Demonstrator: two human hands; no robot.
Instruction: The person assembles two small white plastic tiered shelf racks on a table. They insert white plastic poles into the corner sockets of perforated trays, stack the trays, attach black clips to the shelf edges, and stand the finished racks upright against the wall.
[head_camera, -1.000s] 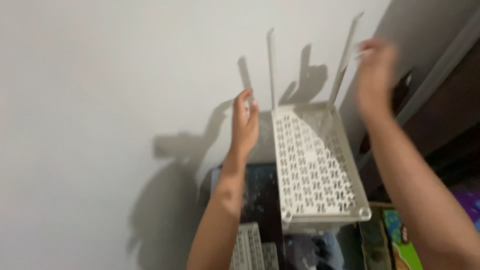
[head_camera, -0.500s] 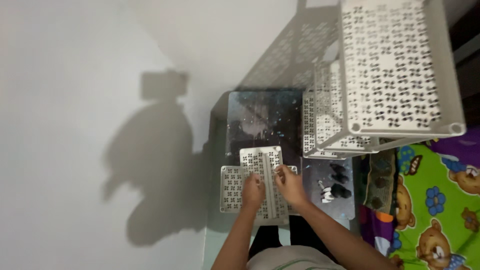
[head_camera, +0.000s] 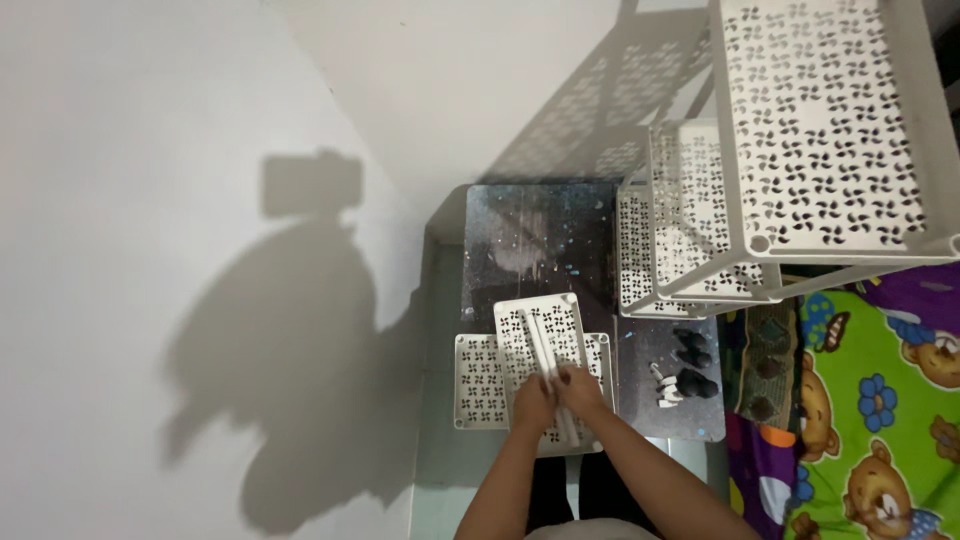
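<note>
Hands (head_camera: 558, 395) now gripping poles (head_camera: 548, 365) over shelf panel (head_camera: 540, 335).

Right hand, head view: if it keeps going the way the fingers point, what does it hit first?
Probably the white rods the right hand already touches, lying on the upper perforated white shelf panel. Past the panel's far edge comes the dark speckled floor slab. Depth is unclear from above.

floor (head_camera: 540, 235) dark, speckled | white perforated panels (head_camera: 480, 380) | small black pieces (head_camera: 690, 360)
</note>
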